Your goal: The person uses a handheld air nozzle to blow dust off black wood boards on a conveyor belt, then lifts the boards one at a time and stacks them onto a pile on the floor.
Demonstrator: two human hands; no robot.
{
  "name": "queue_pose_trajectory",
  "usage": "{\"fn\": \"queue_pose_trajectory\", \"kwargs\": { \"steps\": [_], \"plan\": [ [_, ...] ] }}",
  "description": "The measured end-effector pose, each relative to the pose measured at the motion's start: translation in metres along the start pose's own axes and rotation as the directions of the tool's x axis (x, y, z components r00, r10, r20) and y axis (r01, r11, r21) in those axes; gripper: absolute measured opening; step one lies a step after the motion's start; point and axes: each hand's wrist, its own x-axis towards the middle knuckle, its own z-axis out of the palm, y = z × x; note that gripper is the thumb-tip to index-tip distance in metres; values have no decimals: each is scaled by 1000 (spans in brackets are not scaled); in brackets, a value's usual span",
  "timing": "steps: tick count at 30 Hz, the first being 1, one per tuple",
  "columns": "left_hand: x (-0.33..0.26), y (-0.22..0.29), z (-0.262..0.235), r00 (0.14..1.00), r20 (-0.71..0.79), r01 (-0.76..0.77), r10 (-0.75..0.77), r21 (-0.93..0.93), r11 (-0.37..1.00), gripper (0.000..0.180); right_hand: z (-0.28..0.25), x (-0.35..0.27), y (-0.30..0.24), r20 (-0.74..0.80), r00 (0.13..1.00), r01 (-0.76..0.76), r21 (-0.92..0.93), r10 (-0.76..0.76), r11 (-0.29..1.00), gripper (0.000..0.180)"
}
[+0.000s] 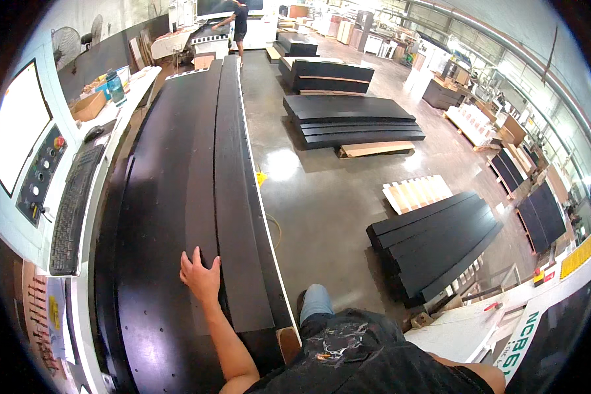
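My left hand (202, 277) rests with fingers spread on a long dark board (200, 164), its thumb by the gap beside a second long dark strip (236, 217). Both boards lie lengthwise on a black machine bed (154, 262) dotted with small holes. A brown block (287, 344) sits at the bed's near right corner, close to my body. Of my right arm only a piece near the shoulder shows at the lower right; the hand is out of view.
Left of the bed stand a control panel (41, 172) with a red knob, a keyboard (75, 210) and a blue bottle (115, 87). Black board stacks (440, 243) lie on pallets to the right. A person (240, 26) stands at the far end. A yellow cable (276, 230) lies on the floor.
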Motion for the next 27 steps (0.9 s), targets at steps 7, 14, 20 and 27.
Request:
{"fn": "queue_pose_trajectory", "kwargs": {
  "steps": [7,14,20,27],
  "plan": [
    [2,6,0,1000,-3,20,-20,24,1000,73,17,-2,-32,8,997,82,30,-82,996,59],
    [9,0,7,1000,-15,24,-24,24,999,73,13,-1,-30,-19,997,70,47,-69,996,56],
    [9,4,10,1000,-7,17,-16,24,1000,73,11,-4,-17,-33,998,58,56,-56,997,53],
    [8,9,13,1000,-4,0,0,15,1000,73,13,14,18,-28,998,51,25,-50,998,50]
  ]
}}
